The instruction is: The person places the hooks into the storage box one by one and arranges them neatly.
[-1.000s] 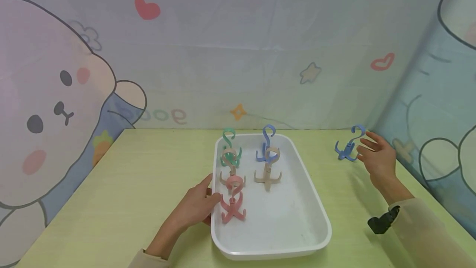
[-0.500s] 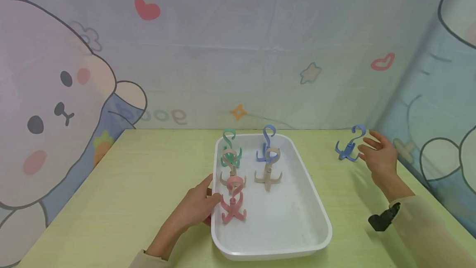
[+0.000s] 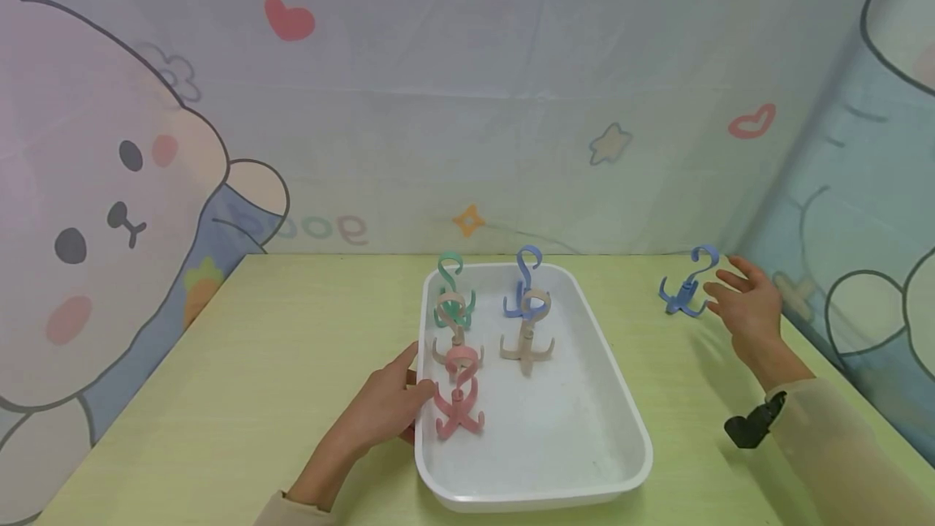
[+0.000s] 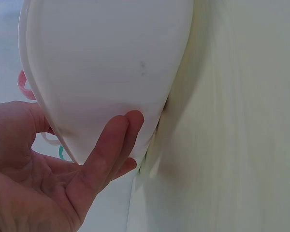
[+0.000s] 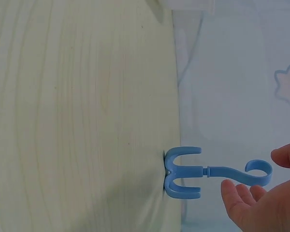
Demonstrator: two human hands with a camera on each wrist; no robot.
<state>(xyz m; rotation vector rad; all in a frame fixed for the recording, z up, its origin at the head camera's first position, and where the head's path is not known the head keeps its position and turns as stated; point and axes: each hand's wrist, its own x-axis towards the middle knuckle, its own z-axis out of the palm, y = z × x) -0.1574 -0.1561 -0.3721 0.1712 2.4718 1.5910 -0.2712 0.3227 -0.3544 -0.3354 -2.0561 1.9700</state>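
Observation:
A white tray stands on the table, its left rim gripped by my left hand. In the left wrist view the fingers press along the outer wall while the thumb reaches over the rim. Inside stand a green hook hanger, a blue hook hanger, two beige ones and a pink hook hanger. Another blue hook hanger stands upright on the table, right of the tray. Just beside its curved top is my right hand, fingers and thumb apart, holding nothing.
The pale wooden table ends at a printed cloth backdrop behind and a side cloth on the right. A black wrist device sits below the right sleeve.
My right hand has drawn slightly to the right, away from the lone blue hook hanger, which stays standing. The left hand and the tray hold still.

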